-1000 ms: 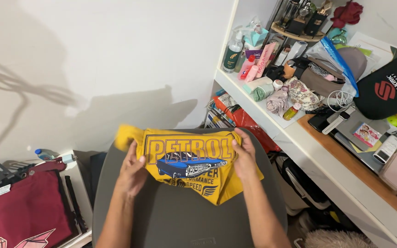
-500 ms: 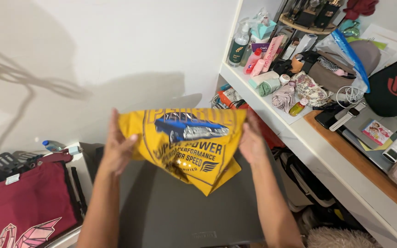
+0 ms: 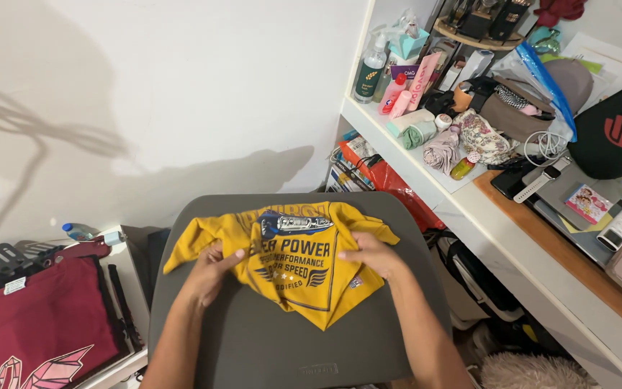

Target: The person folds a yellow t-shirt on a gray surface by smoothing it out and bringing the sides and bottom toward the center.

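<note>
Where hands (image 3: 289,263) press: yellow shirt (image 3: 293,277)

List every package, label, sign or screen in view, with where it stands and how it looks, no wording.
Pump bottle: back of the white shelf, dark green with a pale label.
Pink tube: beside it, leaning, tall and flat.
Teal box: behind the bottles, small and square.
White tag: on the maroon shirt, lower left.
Phone: dark screen, on the shelf edge.
Small card: right, pink and colourful.
</note>
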